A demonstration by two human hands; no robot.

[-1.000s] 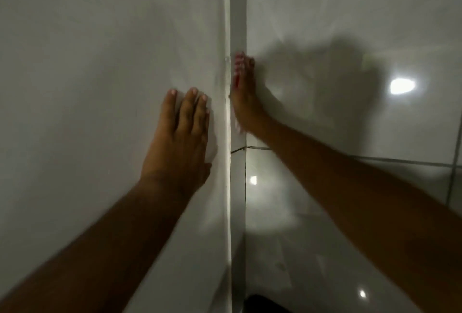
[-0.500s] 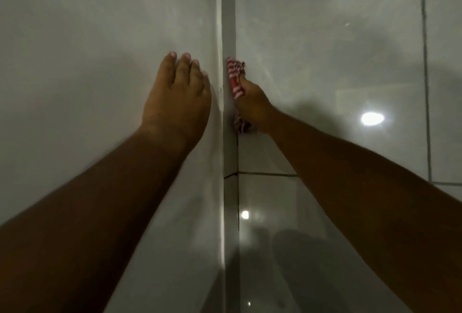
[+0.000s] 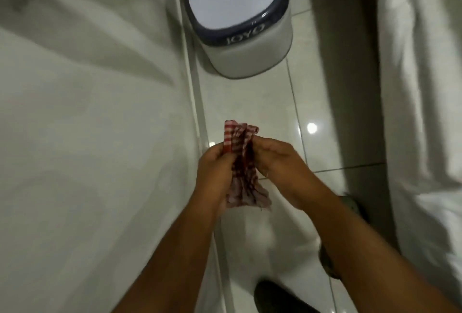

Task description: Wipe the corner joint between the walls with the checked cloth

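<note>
Left hand (image 3: 217, 171): closing around the left edge of the checked cloth (image 3: 242, 165), fingers curled shut on the fabric.
Right hand (image 3: 276, 162): pinching the right side of the same cloth, thumb and fingers shut on it.
Cloth position: being held bunched between both hands in mid-air, its top folds showing above the fingers, a frayed tail hanging below; touching no surface.
Corner joint (image 3: 197, 102): running as a pale strip just left of the hands, between the left wall (image 3: 87, 125) and the tiled wall (image 3: 252, 102); the cloth is near it but apart from it.
Surroundings: a white stool (image 3: 240, 17) with a dark rim is standing beyond the hands; a white curtain (image 3: 422, 87) is hanging at the right.
Step in hand (judgement): the cloth is apparently being regathered or refolded for another pass.
Recommended practice: turning a clean face outward, folding to a firm narrow pad that fits the joint, and keeping the loose tail tucked in so it is not dragging.
Image quality: blurring, so fine finger placement cannot be told.
</note>
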